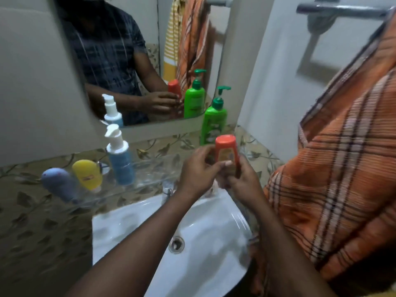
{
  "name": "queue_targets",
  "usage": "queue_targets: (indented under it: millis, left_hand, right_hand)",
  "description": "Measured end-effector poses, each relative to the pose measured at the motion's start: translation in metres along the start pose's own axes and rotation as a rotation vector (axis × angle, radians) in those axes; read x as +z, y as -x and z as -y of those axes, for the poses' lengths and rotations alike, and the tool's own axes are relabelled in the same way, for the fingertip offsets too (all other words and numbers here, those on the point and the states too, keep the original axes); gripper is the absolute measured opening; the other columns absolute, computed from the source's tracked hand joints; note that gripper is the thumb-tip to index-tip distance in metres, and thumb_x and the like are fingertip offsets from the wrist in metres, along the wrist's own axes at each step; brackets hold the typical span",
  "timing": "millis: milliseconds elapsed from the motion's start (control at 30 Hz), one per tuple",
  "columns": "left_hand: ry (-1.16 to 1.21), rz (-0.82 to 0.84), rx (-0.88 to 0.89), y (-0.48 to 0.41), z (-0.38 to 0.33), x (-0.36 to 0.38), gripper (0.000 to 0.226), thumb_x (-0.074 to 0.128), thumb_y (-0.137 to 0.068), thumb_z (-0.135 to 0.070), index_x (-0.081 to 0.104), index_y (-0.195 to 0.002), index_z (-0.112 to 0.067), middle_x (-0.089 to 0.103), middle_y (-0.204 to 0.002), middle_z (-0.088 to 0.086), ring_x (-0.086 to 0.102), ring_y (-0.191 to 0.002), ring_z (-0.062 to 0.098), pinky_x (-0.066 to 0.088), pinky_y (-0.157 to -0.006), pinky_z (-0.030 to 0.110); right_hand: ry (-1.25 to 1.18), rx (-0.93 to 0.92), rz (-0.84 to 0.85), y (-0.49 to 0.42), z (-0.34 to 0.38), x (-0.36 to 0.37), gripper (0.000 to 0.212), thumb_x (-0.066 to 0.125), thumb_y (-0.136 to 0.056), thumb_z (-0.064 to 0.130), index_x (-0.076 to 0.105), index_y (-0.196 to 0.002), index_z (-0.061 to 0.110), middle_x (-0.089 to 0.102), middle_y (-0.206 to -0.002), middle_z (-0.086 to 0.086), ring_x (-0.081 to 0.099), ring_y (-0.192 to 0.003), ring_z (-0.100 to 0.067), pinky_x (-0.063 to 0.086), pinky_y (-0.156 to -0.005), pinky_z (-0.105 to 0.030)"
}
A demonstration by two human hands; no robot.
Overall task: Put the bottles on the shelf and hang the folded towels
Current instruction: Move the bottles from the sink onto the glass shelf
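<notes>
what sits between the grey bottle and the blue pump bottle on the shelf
A yellow bottle, on the glass shelf, seen in the head view.

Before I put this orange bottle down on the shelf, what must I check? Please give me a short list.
1. Grip: left hand and right hand both hold the orange bottle: ok.
2. Free place on the glass shelf between the blue pump bottle and the green pump bottle: ok.
3. Orange bottle roughly upright: ok.
4. Its lower end over the shelf: cannot tell, the hands hide it.
5. Orange towel hangs from the rail, off the shelf: ok.
</notes>
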State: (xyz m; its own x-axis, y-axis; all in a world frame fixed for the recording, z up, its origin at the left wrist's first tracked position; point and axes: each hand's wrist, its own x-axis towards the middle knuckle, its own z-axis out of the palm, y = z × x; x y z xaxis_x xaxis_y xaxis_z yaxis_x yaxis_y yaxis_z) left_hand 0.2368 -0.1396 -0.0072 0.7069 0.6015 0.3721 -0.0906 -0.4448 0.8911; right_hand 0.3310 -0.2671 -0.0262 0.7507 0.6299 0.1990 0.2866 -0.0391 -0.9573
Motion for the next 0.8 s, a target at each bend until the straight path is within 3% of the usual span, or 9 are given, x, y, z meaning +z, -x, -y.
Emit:
queue_targets:
  millis: [100, 200, 333, 467, 600, 700, 800]
  left_hand:
    - [0.101, -0.194, -0.012, -0.033, -0.008, 0.007, 0.045, 0.075, -0.081, -0.062, 0.071, -0.11, -0.027, 0.075, -0.105, -0.007, 0.072, -0.094, 0.011, 0.06, -0.086, 0.036]
    - [-0.007, -0.337, -0.206, -0.058, 0.009, 0.006, 0.06, 0.076, -0.081, -0.066, 0.063, -0.122, -0.024, 0.067, -0.12, 0.001, 0.066, -0.107, 0.02, 0.056, -0.093, 0.039]
    - [-0.126, -0.199, -0.333, -0.067, 0.037, 0.009, 0.08, 0.085, -0.074, -0.061, 0.053, -0.136, -0.022, 0.061, -0.136, 0.005, 0.062, -0.119, 0.024, 0.055, -0.1, 0.045]
    - [-0.023, -0.081, -0.399, -0.072, 0.046, 0.011, 0.073, 0.091, -0.077, -0.036, 0.051, -0.137, -0.025, 0.07, -0.129, -0.001, 0.069, -0.11, 0.021, 0.058, -0.098, 0.047]
    - [-0.035, 0.011, -0.412, -0.078, 0.054, 0.015, 0.062, 0.089, -0.081, -0.017, 0.057, -0.135, -0.023, 0.073, -0.126, 0.0, 0.071, -0.109, 0.021, 0.058, -0.099, 0.048]
    - [-0.096, 0.009, -0.389, -0.077, 0.059, 0.015, 0.058, 0.087, -0.083, -0.022, 0.06, -0.134, -0.025, 0.074, -0.127, -0.001, 0.07, -0.112, 0.021, 0.057, -0.1, 0.048]
    - [-0.116, 0.002, -0.355, -0.074, 0.062, 0.015, 0.054, 0.087, -0.084, -0.024, 0.061, -0.131, -0.026, 0.075, -0.124, -0.002, 0.071, -0.11, 0.02, 0.057, -0.099, 0.046]
  right_hand:
    - [-0.143, -0.052, -0.179, -0.037, 0.017, -0.013, 0.053, 0.066, -0.094, -0.008, 0.048, -0.137, 0.018, 0.071, -0.107, 0.005, 0.071, -0.088, -0.003, 0.058, -0.074, -0.027]
    - [-0.189, -0.032, -0.209, -0.073, 0.015, -0.02, 0.056, 0.066, -0.096, -0.003, 0.044, -0.14, 0.022, 0.068, -0.117, 0.001, 0.069, -0.099, -0.01, 0.059, -0.075, -0.025]
    - [-0.175, 0.02, -0.12, -0.112, -0.005, -0.02, 0.067, 0.068, -0.093, -0.006, 0.042, -0.15, 0.017, 0.069, -0.123, -0.002, 0.068, -0.109, -0.018, 0.057, -0.094, -0.041]
    - [-0.156, 0.044, -0.016, -0.128, -0.029, -0.018, 0.066, 0.071, -0.091, -0.004, 0.045, -0.147, 0.019, 0.069, -0.13, -0.012, 0.068, -0.119, -0.029, 0.052, -0.107, -0.058]
    - [-0.199, 0.046, 0.042, -0.135, -0.043, -0.022, 0.079, 0.08, -0.082, 0.009, 0.042, -0.151, 0.017, 0.068, -0.135, -0.015, 0.066, -0.125, -0.034, 0.052, -0.107, -0.057]
    - [-0.208, 0.069, 0.062, -0.144, -0.046, -0.026, 0.089, 0.083, -0.074, 0.008, 0.041, -0.152, 0.019, 0.068, -0.135, -0.014, 0.066, -0.125, -0.033, 0.053, -0.105, -0.054]
    - [-0.227, 0.08, 0.048, -0.154, -0.055, -0.028, 0.097, 0.083, -0.063, 0.003, 0.043, -0.151, 0.017, 0.068, -0.133, -0.015, 0.065, -0.125, -0.038, 0.051, -0.106, -0.06]
